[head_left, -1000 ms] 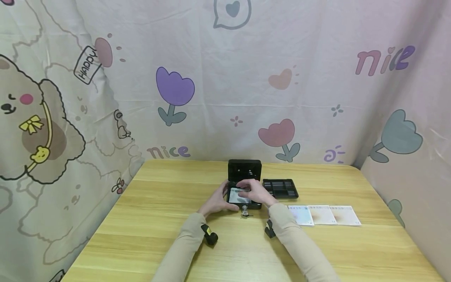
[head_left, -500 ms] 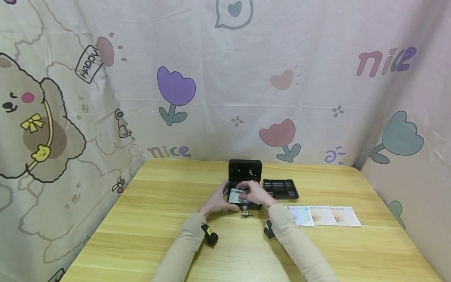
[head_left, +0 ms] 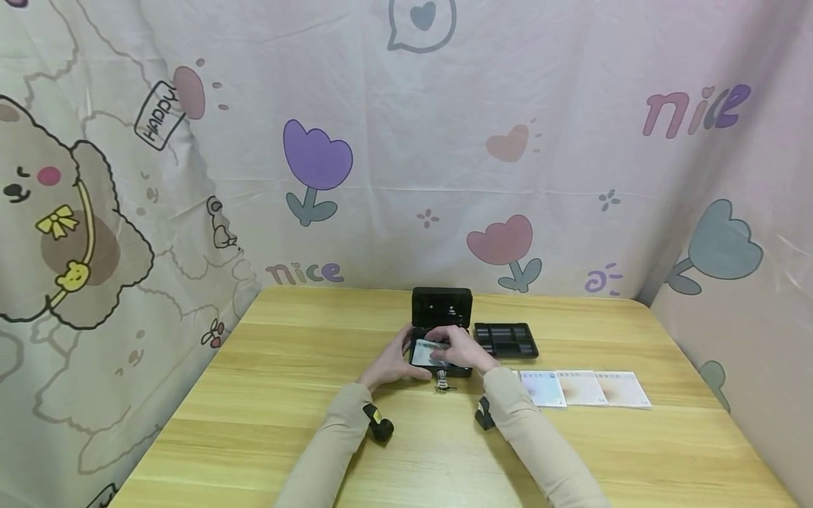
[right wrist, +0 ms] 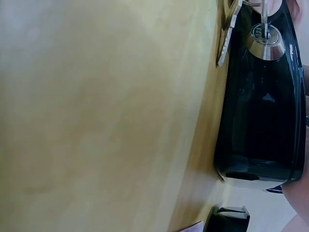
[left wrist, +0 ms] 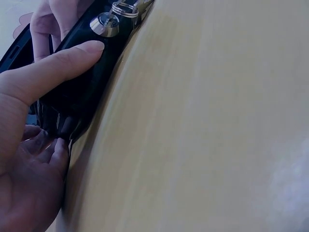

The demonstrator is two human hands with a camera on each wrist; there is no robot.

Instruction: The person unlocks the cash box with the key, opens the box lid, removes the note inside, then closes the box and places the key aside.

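Observation:
A black cash box [right wrist: 260, 111] stands on the table with its lid [head_left: 442, 306] raised. My left hand [head_left: 386, 365] grips the box's left end; in the left wrist view its thumb lies along the front wall beside the round lock [left wrist: 105, 24]. Inside the box are pale banknotes [head_left: 424, 353]. My right hand [head_left: 462, 346] reaches in from the right and pinches them between thumb and fingers, covering their right part. Keys [head_left: 442, 385] on a ring hang from the lock at the front.
A black compartment tray [head_left: 504, 351] lies to the right of the box. Several pale note bundles, including a bluish one [head_left: 542, 389] and a brownish one [head_left: 622, 390], lie in a row near my right forearm. A printed curtain [head_left: 406, 212] hangs behind the wooden table [head_left: 279, 423].
Between one second and half a second ago, my right thumb and fingers shifted slightly on the banknotes, whose right part now looks tilted. The left hand has kept its place on the box.

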